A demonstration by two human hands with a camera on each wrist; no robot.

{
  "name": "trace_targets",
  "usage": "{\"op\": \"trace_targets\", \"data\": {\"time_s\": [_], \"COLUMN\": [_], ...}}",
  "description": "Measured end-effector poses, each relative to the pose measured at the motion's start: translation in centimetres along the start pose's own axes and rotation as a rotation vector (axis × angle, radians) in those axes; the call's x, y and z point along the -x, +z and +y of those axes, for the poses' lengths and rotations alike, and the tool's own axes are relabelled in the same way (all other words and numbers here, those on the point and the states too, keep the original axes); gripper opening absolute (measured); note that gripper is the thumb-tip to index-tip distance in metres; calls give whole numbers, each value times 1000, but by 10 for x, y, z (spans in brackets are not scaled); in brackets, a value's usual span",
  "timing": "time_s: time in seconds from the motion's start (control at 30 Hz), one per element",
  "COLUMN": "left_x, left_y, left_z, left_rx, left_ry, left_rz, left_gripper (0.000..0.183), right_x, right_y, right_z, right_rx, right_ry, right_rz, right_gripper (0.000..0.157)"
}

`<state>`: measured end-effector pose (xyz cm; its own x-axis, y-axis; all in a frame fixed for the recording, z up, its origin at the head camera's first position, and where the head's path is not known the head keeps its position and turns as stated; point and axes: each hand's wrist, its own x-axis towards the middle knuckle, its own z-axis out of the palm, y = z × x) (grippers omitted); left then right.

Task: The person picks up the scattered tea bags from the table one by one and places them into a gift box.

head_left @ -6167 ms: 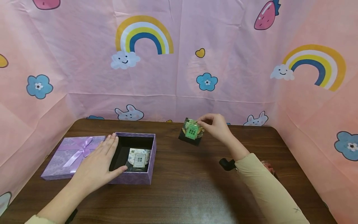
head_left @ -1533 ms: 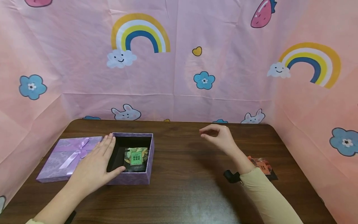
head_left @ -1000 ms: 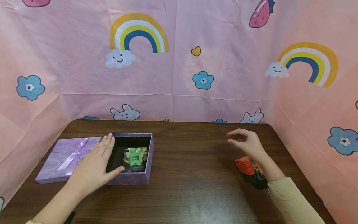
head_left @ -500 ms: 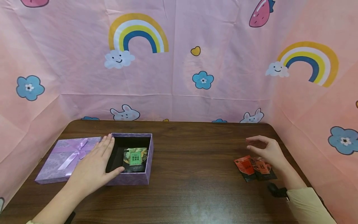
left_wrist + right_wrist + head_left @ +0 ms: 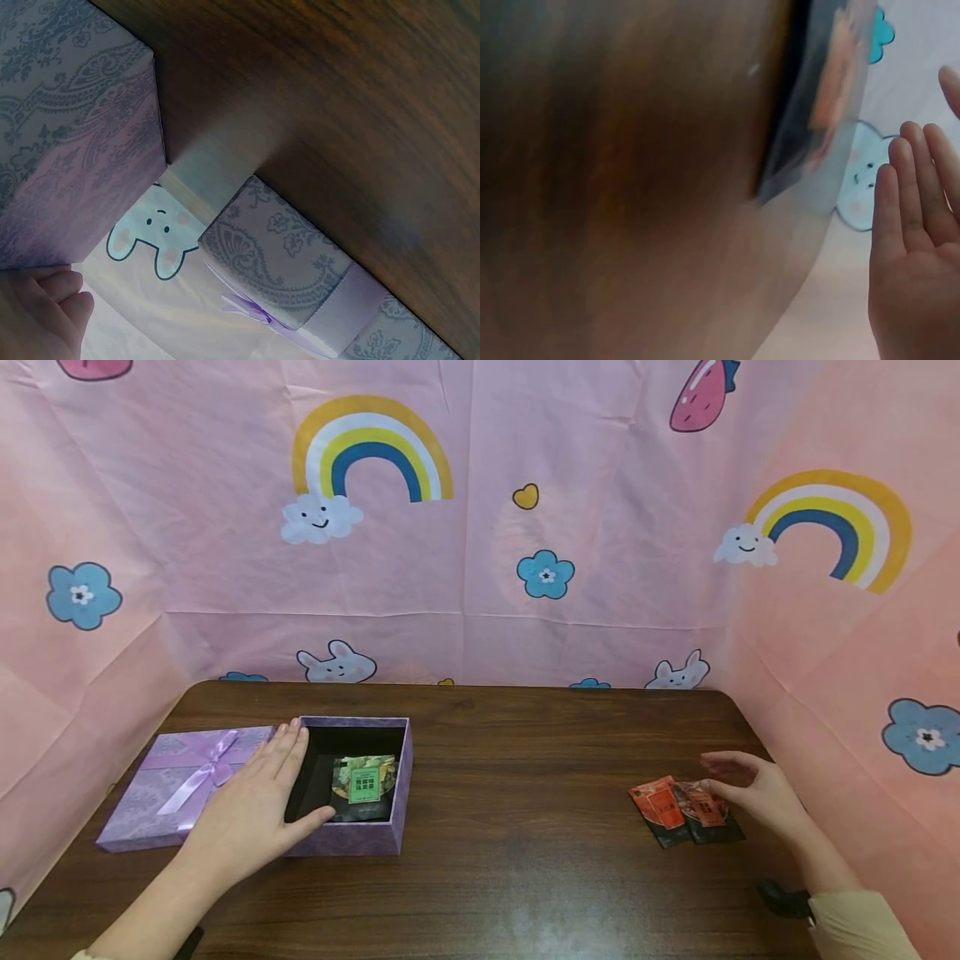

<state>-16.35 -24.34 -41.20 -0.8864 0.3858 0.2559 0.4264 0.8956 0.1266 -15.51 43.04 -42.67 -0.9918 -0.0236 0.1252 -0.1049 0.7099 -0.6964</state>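
My left hand (image 5: 247, 793) lies with straight fingers along the left rim of the open purple gift box (image 5: 367, 838). A black sachet with a green label (image 5: 364, 785) lies inside the box. To the right, two sachets with orange-red labels lie overlapping on the table: the left sachet (image 5: 660, 808) and the right sachet (image 5: 707, 817). My right hand (image 5: 757, 793) hovers at the right sachet's edge, thumb and fingers apart, holding nothing. The right wrist view shows relaxed fingers (image 5: 911, 187) beside a blurred sachet (image 5: 810, 105).
The purple box lid (image 5: 168, 777) with its ribbon bow lies left of the box, partly behind my left hand. The brown wooden table (image 5: 510, 877) extends between box and sachets. Pink printed cloth (image 5: 600, 610) hangs around the back and sides.
The green-labelled sachet, earlier in my right hand, now lies in the box where a white-labelled one showed. My right hand has since moved right and down to the orange-red sachets. My left hand stays put.
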Motion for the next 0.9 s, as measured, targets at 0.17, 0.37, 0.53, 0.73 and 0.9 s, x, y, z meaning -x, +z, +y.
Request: {"op": "trace_targets", "data": {"time_s": [0.17,0.37,0.53,0.73,0.9], "left_x": [0,1,0,0,0], "left_y": [-2,-2,-1,-1,-2], "left_z": [1,0,0,0,1], "left_rx": [0,2,2,1,-1], "left_ry": [-9,-8,0,1,-13], "left_rz": [-10,-21,-5,-2,-29], "left_gripper": [110,111,111,110,111], "right_x": [5,7,5,4,5], "right_y": [0,-2,-5,-6,-4], "right_z": [12,27,32,35,37], "right_rx": [43,23,57,72,66], "right_ry": [55,86,84,66,30], "right_rz": [-25,-55,-85,-153,-174], "right_gripper": [47,51,54,62,69]}}
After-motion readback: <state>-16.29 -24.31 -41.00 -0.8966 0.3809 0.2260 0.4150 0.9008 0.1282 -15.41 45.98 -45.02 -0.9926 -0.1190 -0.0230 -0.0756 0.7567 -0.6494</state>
